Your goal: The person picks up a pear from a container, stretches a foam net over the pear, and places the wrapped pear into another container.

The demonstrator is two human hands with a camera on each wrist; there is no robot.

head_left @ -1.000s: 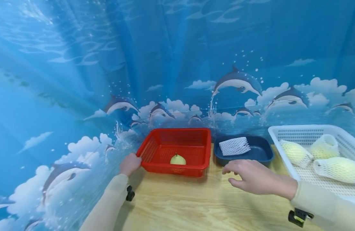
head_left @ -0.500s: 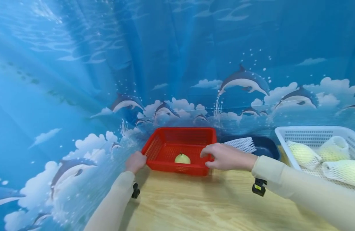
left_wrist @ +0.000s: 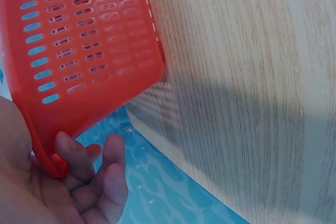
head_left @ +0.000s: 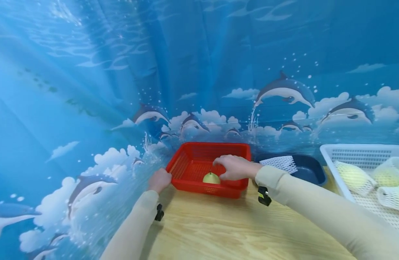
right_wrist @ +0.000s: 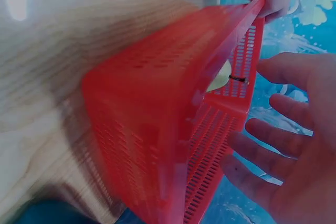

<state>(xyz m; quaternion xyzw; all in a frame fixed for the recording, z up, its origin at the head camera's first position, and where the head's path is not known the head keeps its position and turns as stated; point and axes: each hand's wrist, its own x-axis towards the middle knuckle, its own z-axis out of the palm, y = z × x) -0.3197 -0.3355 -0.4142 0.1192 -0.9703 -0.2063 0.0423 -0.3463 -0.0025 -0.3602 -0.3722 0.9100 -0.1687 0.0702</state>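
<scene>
A red plastic basket with slotted walls stands on the wooden table, holding one pale green-yellow pear, stem upward. My left hand grips the basket's near left corner; in the left wrist view its fingers curl around the rim. Over the basket's right side is my right hand, beside the pear. Its fingers are spread and loosely bent in the right wrist view, with nothing between them. There, the basket wall covers most of the pear.
Right of the basket, a navy tray holds a flattened white foam net. Farther right, a white basket contains several pears in foam nets. A blue dolphin-print curtain hangs behind and to the left of the table.
My right hand has moved left, from in front of the navy tray to over the red basket. My left hand has kept its grip on the corner. The head view has turned slightly left.
</scene>
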